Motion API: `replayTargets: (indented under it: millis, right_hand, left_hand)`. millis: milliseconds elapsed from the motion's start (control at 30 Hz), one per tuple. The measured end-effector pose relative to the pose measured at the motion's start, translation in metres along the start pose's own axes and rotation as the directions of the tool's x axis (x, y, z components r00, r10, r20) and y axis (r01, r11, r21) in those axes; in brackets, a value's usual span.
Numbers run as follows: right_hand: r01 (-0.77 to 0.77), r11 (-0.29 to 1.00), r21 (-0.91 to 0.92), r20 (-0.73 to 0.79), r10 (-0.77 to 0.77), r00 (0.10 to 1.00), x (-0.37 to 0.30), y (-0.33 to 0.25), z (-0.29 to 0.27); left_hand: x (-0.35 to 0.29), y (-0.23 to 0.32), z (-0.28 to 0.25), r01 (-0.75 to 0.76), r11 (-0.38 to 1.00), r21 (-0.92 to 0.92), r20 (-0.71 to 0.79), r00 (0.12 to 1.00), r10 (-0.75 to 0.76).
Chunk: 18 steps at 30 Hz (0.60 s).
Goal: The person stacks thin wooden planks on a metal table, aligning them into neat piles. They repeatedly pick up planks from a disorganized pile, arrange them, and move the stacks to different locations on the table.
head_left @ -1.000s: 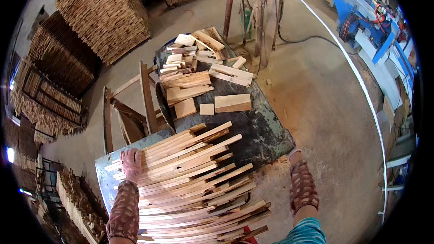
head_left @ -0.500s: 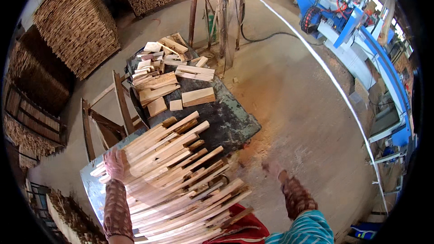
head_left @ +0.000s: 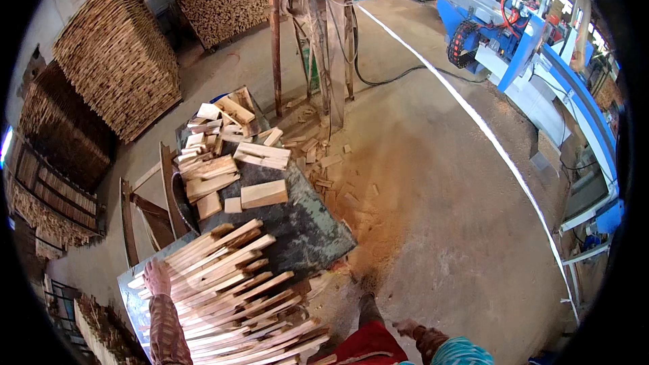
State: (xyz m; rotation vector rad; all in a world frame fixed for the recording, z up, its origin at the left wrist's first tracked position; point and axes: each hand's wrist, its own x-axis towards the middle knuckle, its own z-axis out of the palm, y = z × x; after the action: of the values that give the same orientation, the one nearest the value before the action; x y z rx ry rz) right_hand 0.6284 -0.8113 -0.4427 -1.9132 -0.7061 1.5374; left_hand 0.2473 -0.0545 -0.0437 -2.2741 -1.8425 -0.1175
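A broad layer of long wooden strips [head_left: 236,297] lies side by side on the near part of a dark metal table [head_left: 304,230]. At the left ends of the strips, my left hand [head_left: 157,278] rests with its fingers stretched over the wood, gripping none of it. My right hand [head_left: 406,326] hangs low over the floor, apart from the table, beside the red cloth [head_left: 372,346] at my body. It looks loosely open and nothing shows in it. Farther up the table lie short wooden blocks [head_left: 263,194] and a heap of offcuts [head_left: 213,135].
Wooden posts [head_left: 275,40] stand behind the table. Tall wood stacks [head_left: 115,57] rise at the left. Blue and white machinery [head_left: 520,74] runs along the right, past a white floor line [head_left: 473,111]. Sawdust and scraps [head_left: 331,176] lie on the floor [head_left: 460,243]. A black cable [head_left: 399,78] crosses it.
The view has shifted, so the table sits farther left and lower. My right hand has dropped back toward my body. My left hand stays on the strip ends. A foot now shows below.
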Motion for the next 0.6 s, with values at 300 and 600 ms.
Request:
replayTargets:
  millis: [300,600]
  right_hand:
    - [0.127,0.992,-0.011,-0.461,-0.118,0.879,0.087,-0.396,-0.232]
    - [0.418,0.757,-0.502,-0.321,-0.612,0.723,0.156,-0.605,-0.217]
  left_hand:
    - [-0.007,0.133,-0.057,-0.105,0.927,-0.361,-0.149,0.987,0.053]
    - [-0.002,0.272,-0.1,-0.182,0.584,-0.791,-0.068,0.975,0.212]
